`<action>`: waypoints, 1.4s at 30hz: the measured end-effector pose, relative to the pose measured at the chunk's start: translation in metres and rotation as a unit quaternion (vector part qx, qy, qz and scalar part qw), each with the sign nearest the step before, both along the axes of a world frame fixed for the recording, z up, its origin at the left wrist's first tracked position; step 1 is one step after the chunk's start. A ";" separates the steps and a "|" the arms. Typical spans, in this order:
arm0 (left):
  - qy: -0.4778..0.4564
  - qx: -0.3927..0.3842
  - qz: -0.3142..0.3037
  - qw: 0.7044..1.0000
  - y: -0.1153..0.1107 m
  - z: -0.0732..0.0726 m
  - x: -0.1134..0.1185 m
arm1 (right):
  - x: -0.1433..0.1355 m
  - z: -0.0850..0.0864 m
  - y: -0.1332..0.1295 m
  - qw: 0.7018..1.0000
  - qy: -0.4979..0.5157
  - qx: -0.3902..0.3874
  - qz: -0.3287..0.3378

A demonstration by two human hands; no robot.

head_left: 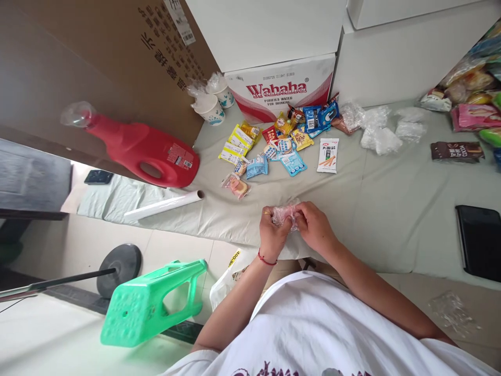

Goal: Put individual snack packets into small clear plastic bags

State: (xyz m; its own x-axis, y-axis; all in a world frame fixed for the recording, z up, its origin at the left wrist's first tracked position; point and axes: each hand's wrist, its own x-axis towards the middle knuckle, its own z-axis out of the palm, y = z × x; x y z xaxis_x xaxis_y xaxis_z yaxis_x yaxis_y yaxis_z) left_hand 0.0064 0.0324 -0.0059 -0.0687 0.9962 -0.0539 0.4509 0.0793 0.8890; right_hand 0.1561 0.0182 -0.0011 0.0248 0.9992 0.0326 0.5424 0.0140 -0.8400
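Crinkled clear plastic wrap [285,215] with something pinkish inside is held between both hands, over the front edge of the cloth-covered table. My left hand [273,233] has its fingers closed on the left side of the wrap. On the right side, my right hand [313,224] pinches the same wrap. Beyond them lies a pile of small snack packets, with a pink-wrapped snack [236,186] nearest. A white snack packet [327,155] rests to the right of the pile. Clear plastic bundles [378,130] sit farther right.
A red jug [152,154] and a white roll [164,205] are at the left. Paper cups [210,110] stand by a Wahaha carton [279,89]. A black phone [479,241] and a dark packet [457,151] lie right. A green stool [152,303] is on the lower left floor.
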 end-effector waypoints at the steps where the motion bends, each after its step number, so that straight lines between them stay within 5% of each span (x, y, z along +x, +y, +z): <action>1: 0.003 0.024 0.002 1.000 -0.003 0.003 0.003 | 0.000 -0.002 -0.002 0.999 0.046 -0.006 -0.010; 3: 0.044 0.111 0.006 0.993 -0.006 0.005 0.007 | 0.000 -0.006 -0.007 0.984 0.171 -0.043 -0.031; 6: 0.146 0.223 -0.031 0.963 -0.010 -0.001 0.014 | -0.004 -0.011 -0.013 0.923 0.365 -0.114 -0.036; 12: 0.236 0.244 -0.149 0.929 -0.010 -0.019 0.023 | -0.013 -0.014 -0.020 0.812 0.558 -0.166 -0.041; 16: 0.079 0.212 -0.238 0.945 -0.003 -0.011 0.015 | -0.012 -0.015 -0.018 0.814 0.549 -0.180 -0.050; 20: -0.171 0.146 -0.221 0.949 0.000 -0.004 0.005 | -0.011 -0.022 -0.011 0.793 0.576 -0.179 -0.089; 22: -0.244 0.115 -0.148 0.951 -0.003 -0.005 0.002 | -0.011 -0.028 -0.009 0.793 0.578 -0.168 -0.088; 25: -0.241 0.073 0.049 0.967 -0.009 -0.007 0.001 | -0.010 -0.035 -0.010 0.806 0.567 -0.143 -0.095; 27: -0.249 0.011 0.111 0.962 -0.010 -0.006 0.001 | -0.011 -0.037 -0.013 0.808 0.563 -0.136 -0.110; 30: -0.349 -0.100 0.064 0.929 -0.008 -0.003 0.001 | -0.012 -0.032 -0.018 0.813 0.552 -0.158 -0.093; 34: -0.417 -0.126 0.051 0.899 -0.002 0.001 0.003 | -0.004 -0.020 -0.019 0.844 0.502 -0.188 -0.007; 39: -0.379 -0.159 -0.034 0.911 -0.005 -0.003 0.008 | 0.032 -0.010 -0.021 0.887 0.411 -0.207 0.037; 42: -0.300 -0.097 -0.067 0.947 -0.002 -0.009 0.002 | 0.074 -0.008 -0.031 0.916 0.355 -0.185 -0.033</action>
State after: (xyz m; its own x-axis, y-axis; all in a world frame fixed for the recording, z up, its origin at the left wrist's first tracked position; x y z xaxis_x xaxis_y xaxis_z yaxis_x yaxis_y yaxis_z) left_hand 0.0082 0.0303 -0.0148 0.1585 0.9612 -0.2258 -0.1131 0.2448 0.9629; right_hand 0.2306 -0.0125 -0.0091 -0.0302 0.9339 -0.3561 -0.1520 -0.3564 -0.9219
